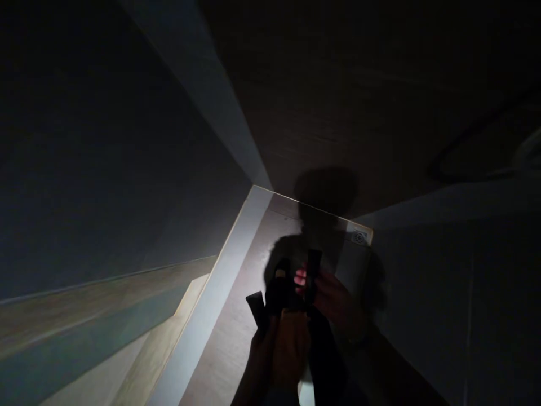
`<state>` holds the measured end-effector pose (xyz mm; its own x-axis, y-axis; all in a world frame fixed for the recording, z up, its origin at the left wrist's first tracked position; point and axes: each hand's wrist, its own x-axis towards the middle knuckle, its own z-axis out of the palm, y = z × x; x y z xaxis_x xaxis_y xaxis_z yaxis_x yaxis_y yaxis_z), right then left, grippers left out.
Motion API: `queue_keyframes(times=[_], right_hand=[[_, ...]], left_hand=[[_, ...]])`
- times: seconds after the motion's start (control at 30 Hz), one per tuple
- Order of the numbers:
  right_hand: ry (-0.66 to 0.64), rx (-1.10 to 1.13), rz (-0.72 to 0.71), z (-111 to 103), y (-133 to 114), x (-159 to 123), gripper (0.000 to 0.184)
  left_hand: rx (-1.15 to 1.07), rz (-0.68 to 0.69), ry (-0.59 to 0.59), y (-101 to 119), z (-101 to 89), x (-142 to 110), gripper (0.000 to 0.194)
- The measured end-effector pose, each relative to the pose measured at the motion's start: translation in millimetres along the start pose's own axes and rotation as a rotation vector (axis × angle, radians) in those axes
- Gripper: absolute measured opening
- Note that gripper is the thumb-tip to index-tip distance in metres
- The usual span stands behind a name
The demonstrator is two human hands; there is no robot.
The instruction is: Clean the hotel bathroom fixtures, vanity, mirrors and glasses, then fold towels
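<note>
Most of the view is very dark. My right hand point(332, 293) is in front of my body, its fingertips lit reddish and curled round a dark, narrow object point(313, 265) that widens at the top; its kind cannot be made out. On the other side, my left hand point(265, 338) is closed and in deep shade. A second dark piece with a flared end point(255, 304) sticks up from it, also too dark to identify. Between the hands hangs brown-orange cloth point(291, 338), seemingly my clothing. Beyond it, a dark foot or shoe point(280, 272) shows on the floor.
The brownish floor point(236, 310) has a pale border strip point(220, 282). A square drain grate point(359, 235) sits in the far right corner. Dark walls point(105, 158) rise close around. A step or ledge point(169, 310) lies at left. My shadow falls ahead; a blurred hose-like curve point(460, 179) shows at right.
</note>
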<state>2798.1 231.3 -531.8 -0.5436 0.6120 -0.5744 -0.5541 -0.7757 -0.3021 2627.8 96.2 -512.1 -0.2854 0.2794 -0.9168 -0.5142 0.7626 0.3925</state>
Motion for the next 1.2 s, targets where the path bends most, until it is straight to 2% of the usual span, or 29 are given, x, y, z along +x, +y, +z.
queue_keyframes(times=[0.07, 0.13, 0.23, 0.33, 0.43, 0.5, 0.6, 0.7, 0.77, 0.83, 0.93, 1.03, 1.2], right_hand=[[-0.09, -0.102, 0.039, 59.4, -9.2, -18.9, 0.047], [-0.174, -0.197, 0.071, 116.5, -3.7, -37.8, 0.049], [-0.312, -0.309, 0.147, 192.6, 24.4, -70.3, 0.049], [-0.431, -0.407, 0.255, 251.4, 67.9, -103.6, 0.05], [-0.497, -0.476, 0.373, 293.9, 127.8, -131.2, 0.049], [-0.534, -0.503, 0.455, 316.7, 178.6, -145.7, 0.049], [-0.614, -0.565, 0.596, 349.4, 267.9, -163.9, 0.052], [-0.702, -0.608, 0.725, 385.7, 363.0, -181.3, 0.051], [-0.76, -0.671, 0.781, 411.7, 424.1, -192.3, 0.05], [-0.856, -0.817, 0.787, 437.0, 481.7, -201.0, 0.052], [-1.116, -1.114, 0.696, 472.0, 561.2, -203.7, 0.057], [-1.303, -1.363, 0.587, 507.9, 634.0, -188.6, 0.049], [-1.307, -1.481, 0.484, 584.1, 748.8, -136.5, 0.057]], left_hand=[[-0.111, 0.08, 0.039, 2.6, -23.9, -45.9, 0.075], [-0.232, 0.194, 0.096, 0.6, -59.6, -92.4, 0.074], [-0.354, 0.322, 0.245, -16.4, -130.8, -162.7, 0.073], [-0.419, 0.351, 0.439, -53.1, -209.1, -224.9, 0.072], [-0.553, 0.376, 0.62, -107.2, -281.1, -270.3, 0.066], [-0.666, 0.362, 0.716, -148.5, -323.9, -290.8, 0.065], [-0.793, 0.328, 0.778, -205.8, -382.6, -311.5, 0.063], [-0.87, 0.29, 0.839, -237.4, -434.2, -327.4, 0.06], [-0.807, 0.333, 0.941, -236.7, -463.8, -336.3, 0.054], [-0.67, 0.419, 1.041, -220.9, -492.1, -341.5, 0.046], [-0.56, 0.526, 1.042, -186.4, -538.8, -337.0, 0.039], [-0.538, 0.566, 0.983, -158.9, -593.6, -318.0, 0.046], [-0.627, 0.594, 1.041, -129.3, -706.7, -275.8, 0.07]])
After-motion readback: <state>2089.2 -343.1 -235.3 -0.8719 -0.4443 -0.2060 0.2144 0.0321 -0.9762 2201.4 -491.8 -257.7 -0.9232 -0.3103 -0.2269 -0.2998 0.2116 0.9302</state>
